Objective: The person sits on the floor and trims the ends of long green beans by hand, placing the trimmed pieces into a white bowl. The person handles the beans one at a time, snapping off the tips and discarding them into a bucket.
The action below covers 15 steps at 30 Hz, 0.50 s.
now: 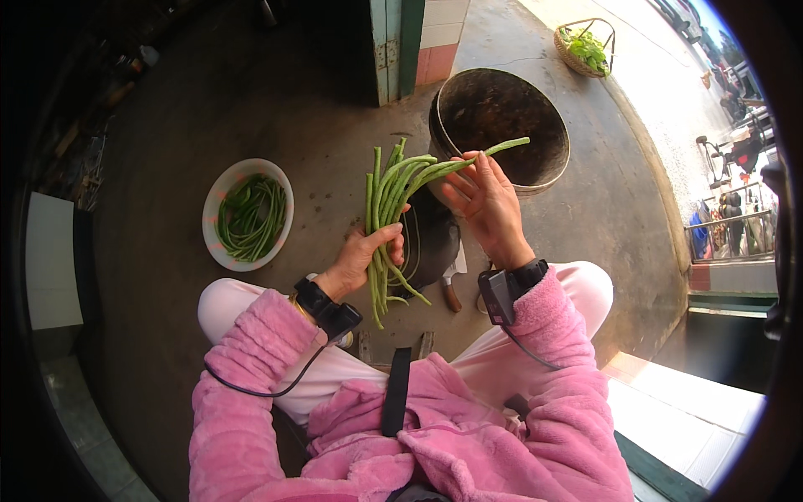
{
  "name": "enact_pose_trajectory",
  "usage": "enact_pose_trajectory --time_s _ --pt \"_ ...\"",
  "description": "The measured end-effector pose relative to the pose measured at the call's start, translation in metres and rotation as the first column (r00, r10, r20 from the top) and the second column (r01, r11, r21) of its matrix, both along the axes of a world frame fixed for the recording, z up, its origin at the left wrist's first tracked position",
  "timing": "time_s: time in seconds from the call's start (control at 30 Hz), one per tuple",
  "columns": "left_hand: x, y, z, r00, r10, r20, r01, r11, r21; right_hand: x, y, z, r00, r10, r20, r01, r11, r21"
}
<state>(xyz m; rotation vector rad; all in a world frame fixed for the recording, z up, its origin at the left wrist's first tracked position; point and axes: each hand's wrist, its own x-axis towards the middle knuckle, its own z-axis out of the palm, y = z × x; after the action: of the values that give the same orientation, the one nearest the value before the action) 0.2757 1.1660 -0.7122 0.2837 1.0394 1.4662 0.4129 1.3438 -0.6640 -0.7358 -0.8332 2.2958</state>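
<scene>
My left hand (370,255) is wrapped around a bunch of long green beans (389,197), whose ends stick out above and below the fist. To the right, my right hand (488,205) has its thumb and forefinger on one long bean (506,145) that reaches out sideways from the bunch. The other fingers of that hand are spread. On the floor below my hands lies a knife (452,293) with a brown handle; part of its blade is hidden. Next to it sits a dark, rounded object (433,247), partly covered by the beans and my hands.
At the left on the floor stands a pale basin (289,201) holding more coiled green beans (251,222). A large dark bucket (493,105) stands just beyond my right hand. Farther off are a door frame (393,50) and a wicker basket (570,60) with leafy greens.
</scene>
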Motion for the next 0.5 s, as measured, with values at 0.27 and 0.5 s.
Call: enact_pose_trajectory --time_s 0.27,0.5 --pt "0.001 0.000 0.003 0.978 0.196 -0.071 -0.203 0.972 -0.118 0.000 -0.006 0.004 0.998 0.060 0.015 -0.062 0.987 0.149" --pt "-0.006 -0.001 -0.002 0.965 0.261 -0.011 -0.261 0.965 -0.025 -0.003 -0.009 0.003 0.997 0.077 0.025 -0.081 0.944 0.319"
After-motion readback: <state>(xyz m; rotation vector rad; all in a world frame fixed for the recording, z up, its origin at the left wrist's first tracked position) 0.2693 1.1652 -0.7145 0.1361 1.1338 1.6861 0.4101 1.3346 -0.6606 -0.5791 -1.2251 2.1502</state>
